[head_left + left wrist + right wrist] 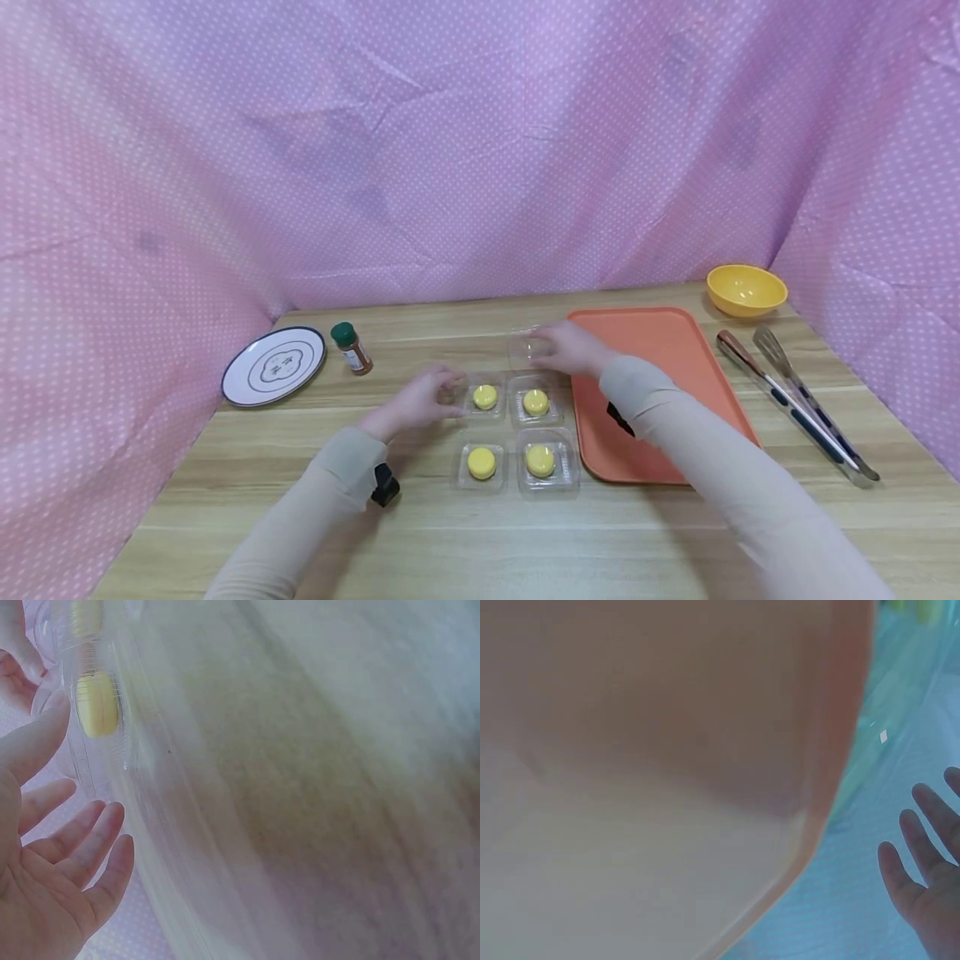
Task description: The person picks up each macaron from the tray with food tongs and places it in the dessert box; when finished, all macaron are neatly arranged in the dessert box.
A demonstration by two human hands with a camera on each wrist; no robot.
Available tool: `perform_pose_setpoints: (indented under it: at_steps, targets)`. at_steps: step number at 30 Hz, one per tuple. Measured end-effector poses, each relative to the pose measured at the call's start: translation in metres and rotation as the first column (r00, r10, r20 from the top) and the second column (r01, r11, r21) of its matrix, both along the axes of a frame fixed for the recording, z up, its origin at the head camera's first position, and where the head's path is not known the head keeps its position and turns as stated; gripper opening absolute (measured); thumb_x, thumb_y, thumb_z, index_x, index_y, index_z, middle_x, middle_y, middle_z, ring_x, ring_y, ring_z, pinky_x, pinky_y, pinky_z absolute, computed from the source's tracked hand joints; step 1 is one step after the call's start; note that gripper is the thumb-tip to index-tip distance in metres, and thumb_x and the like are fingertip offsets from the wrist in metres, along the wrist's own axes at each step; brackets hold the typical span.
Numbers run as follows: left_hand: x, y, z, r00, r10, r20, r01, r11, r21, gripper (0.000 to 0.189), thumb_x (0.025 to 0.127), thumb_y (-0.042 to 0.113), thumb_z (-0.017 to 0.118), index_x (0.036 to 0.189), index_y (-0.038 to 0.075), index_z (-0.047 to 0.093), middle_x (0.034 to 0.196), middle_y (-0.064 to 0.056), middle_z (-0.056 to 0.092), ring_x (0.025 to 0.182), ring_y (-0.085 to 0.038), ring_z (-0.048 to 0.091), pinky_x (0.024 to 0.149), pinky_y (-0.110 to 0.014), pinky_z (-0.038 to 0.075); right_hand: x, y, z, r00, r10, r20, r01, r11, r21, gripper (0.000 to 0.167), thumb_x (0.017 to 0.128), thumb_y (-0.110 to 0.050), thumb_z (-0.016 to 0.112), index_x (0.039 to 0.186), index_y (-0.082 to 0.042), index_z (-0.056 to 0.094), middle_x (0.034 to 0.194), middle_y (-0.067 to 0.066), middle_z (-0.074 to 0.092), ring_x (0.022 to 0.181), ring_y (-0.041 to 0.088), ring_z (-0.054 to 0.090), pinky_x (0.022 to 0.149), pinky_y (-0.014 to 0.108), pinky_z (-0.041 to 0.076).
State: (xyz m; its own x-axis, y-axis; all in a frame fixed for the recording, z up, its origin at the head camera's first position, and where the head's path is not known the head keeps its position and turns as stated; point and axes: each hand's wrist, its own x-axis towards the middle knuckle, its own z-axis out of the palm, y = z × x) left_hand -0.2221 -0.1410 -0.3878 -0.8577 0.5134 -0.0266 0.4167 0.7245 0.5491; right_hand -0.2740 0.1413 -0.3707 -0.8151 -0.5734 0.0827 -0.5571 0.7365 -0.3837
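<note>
Four clear plastic boxes stand in two rows, each with one yellow macaron: back left macaron (485,397), back right macaron (536,402), front left macaron (481,463) and front right macaron (540,460). Beside the back left box (471,414), my left hand (423,400) has loosely spread fingers; in the left wrist view its thumb lies close to that box's side. My right hand (570,348) is over a clear plastic piece (521,350) behind the boxes, partly hiding it. The right wrist view shows its fingers (921,844) relaxed and apart; contact with the plastic cannot be told.
An orange tray (637,454) lies right of the boxes, under my right forearm. Farther right are metal tongs (795,404) and a yellow bowl (746,292). At the left are a white plate (243,375) and a green-capped spice jar (351,348). Pink dotted cloth (480,167) surrounds the table.
</note>
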Motion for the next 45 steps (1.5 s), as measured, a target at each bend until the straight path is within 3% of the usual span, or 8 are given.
perform_pose_setpoints:
  at_steps: [11,16,19,23,27,34,39,45]
  targets:
    - [0.001,-0.001,-0.004,1.0,-0.021,-0.011,0.021,1.0,0.018,0.061,0.081,0.017,0.074,0.132,-0.004,0.05,0.12,-0.015,0.054,0.105,-0.028,0.057,0.091,-0.041,0.051,-0.009,0.009,-0.01,0.999,0.046,-0.017,-0.046,0.999,0.026,0.037,0.083,-0.01,0.069,0.117,0.001,0.064,0.106,0.016,0.067,0.095,0.028,0.06,0.087,0.042,0.052]
    - [0.001,0.0,-0.004,1.0,-0.013,0.015,0.012,1.0,0.022,0.063,0.081,0.017,0.074,0.135,-0.002,0.049,0.119,-0.012,0.054,0.105,-0.027,0.057,0.091,-0.039,0.052,-0.012,0.009,-0.013,0.996,0.086,-0.008,-0.086,0.996,0.002,0.012,0.079,-0.002,0.071,0.091,-0.001,0.069,0.084,0.01,0.066,0.078,0.022,0.059,0.072,0.035,0.052]
    - [0.002,0.001,-0.003,0.999,0.0,0.038,0.0,1.0,0.023,0.063,0.081,0.017,0.074,0.136,-0.001,0.047,0.119,-0.012,0.054,0.107,-0.027,0.057,0.092,-0.04,0.051,-0.013,0.008,-0.015,0.996,0.087,-0.018,-0.087,0.996,0.017,0.012,0.077,0.0,0.072,0.089,-0.002,0.07,0.085,0.009,0.068,0.077,0.02,0.06,0.071,0.034,0.053]
    - [0.002,0.001,-0.003,0.999,0.006,0.05,-0.007,1.0,0.028,0.064,0.082,0.018,0.073,0.137,-0.001,0.046,0.119,-0.012,0.055,0.108,-0.028,0.057,0.094,-0.041,0.05,-0.014,0.005,-0.02,0.997,0.073,-0.039,-0.07,0.996,0.059,0.025,0.077,-0.001,0.073,0.102,-0.003,0.072,0.101,0.01,0.071,0.088,0.023,0.065,0.08,0.035,0.055]
    - [0.001,0.001,-0.005,0.999,0.008,0.046,-0.009,0.999,0.031,0.065,0.082,0.018,0.073,0.137,-0.001,0.046,0.119,-0.012,0.056,0.109,-0.027,0.057,0.095,-0.041,0.05,-0.015,0.002,-0.023,0.995,0.07,-0.065,-0.064,0.994,0.089,0.019,0.08,-0.003,0.072,0.099,-0.004,0.073,0.101,0.009,0.071,0.093,0.025,0.066,0.084,0.037,0.055]
    - [0.002,0.001,-0.004,0.999,0.003,0.033,-0.004,1.0,0.024,0.064,0.082,0.019,0.073,0.137,-0.001,0.046,0.119,-0.013,0.056,0.108,-0.028,0.057,0.094,-0.042,0.049,-0.011,0.002,-0.019,0.998,0.026,-0.065,-0.023,0.998,0.052,0.011,0.084,-0.007,0.068,0.092,-0.003,0.074,0.095,0.01,0.072,0.091,0.026,0.067,0.085,0.039,0.054]
    - [0.004,0.001,-0.003,0.999,0.017,0.047,-0.019,0.999,0.043,0.063,0.082,0.018,0.073,0.136,-0.001,0.047,0.119,-0.014,0.057,0.11,-0.03,0.057,0.095,-0.044,0.049,-0.012,0.005,-0.017,0.997,0.025,-0.077,-0.024,1.0,0.009,0.008,0.083,-0.009,0.07,0.076,-0.006,0.072,0.075,0.003,0.069,0.068,0.016,0.06,0.067,0.033,0.053]
    - [0.005,0.0,-0.001,0.997,0.056,0.052,-0.06,0.996,0.072,0.064,0.082,0.02,0.073,0.136,0.0,0.047,0.123,-0.014,0.056,0.112,-0.031,0.056,0.098,-0.045,0.047,-0.013,0.01,-0.014,0.994,-0.002,-0.112,-0.004,0.999,-0.052,0.008,0.082,-0.008,0.071,0.087,-0.003,0.074,0.086,0.008,0.073,0.079,0.02,0.067,0.076,0.034,0.056]
